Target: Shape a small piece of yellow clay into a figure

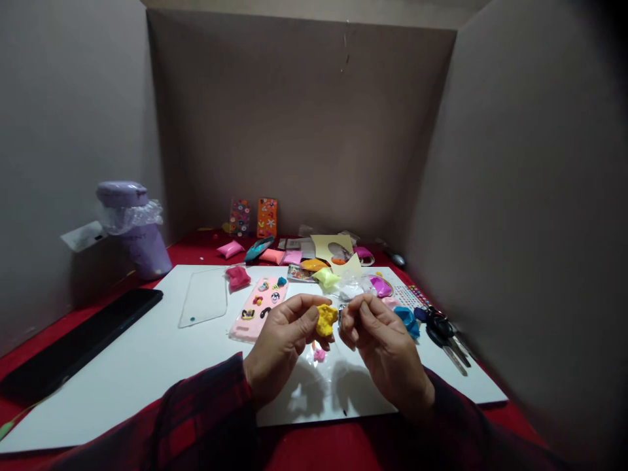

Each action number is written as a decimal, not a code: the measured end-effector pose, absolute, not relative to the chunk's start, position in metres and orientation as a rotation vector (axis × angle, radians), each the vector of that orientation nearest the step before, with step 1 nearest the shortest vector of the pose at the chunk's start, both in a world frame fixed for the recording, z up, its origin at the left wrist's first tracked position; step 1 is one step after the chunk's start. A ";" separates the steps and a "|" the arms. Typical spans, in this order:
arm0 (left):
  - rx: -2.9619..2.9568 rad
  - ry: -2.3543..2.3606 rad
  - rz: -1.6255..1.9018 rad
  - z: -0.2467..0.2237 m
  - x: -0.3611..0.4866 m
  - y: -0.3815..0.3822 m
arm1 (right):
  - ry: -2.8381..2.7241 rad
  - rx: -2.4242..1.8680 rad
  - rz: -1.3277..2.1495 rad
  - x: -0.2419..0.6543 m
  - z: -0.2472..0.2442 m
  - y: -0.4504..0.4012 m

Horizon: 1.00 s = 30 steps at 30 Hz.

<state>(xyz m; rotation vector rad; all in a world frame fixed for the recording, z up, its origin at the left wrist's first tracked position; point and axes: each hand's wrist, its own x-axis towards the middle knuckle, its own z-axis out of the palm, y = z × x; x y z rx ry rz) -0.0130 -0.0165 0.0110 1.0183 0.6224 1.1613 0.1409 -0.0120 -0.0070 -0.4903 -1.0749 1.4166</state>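
Nearest me are two dark plaid sleeves (206, 399), one per arm. Ahead of them I see two bare hands. The left hand (284, 340) has its grip clamped on one yellow lump (326, 320), raised above the white board (147, 392). The right hand (387, 340) is just beside it, its grip drawn together; I cannot tell whether anything sits between the fingertips. Below, one pink bit (319, 354) lies on clear plastic.

I count one black phone (83, 340) at the left, one pair of scissors (444, 333) at the right, one pink case (256, 322) bearing small decorations and one clear case (205, 297). Farther on, a clear pouch holds a red lump (239, 278); nearby are one yellow-green packet (326, 279) and one orange packet (315, 265).

Beyond the phone, one lidded purple tumbler (147, 248) has plastic wrapped around its neck; I cannot see inside. Red cloth (338, 451) covers the tabletop under the board. Two decorated cases (267, 217) stand upright before the grey back wall (304, 118).
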 end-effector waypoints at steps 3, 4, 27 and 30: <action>1.127 0.680 1.159 0.011 -0.013 -0.018 | -1.100 -0.505 1.405 0.141 -0.007 -0.013; 1.185 0.713 1.161 0.011 -0.013 -0.018 | -1.125 -0.520 1.377 0.140 -0.008 -0.013; 1.055 0.632 1.126 0.014 -0.015 -0.017 | -1.015 -0.464 1.589 0.139 -0.004 -0.013; 1.070 0.650 1.123 0.014 -0.016 -0.017 | -1.038 -0.486 1.607 0.140 -0.004 -0.012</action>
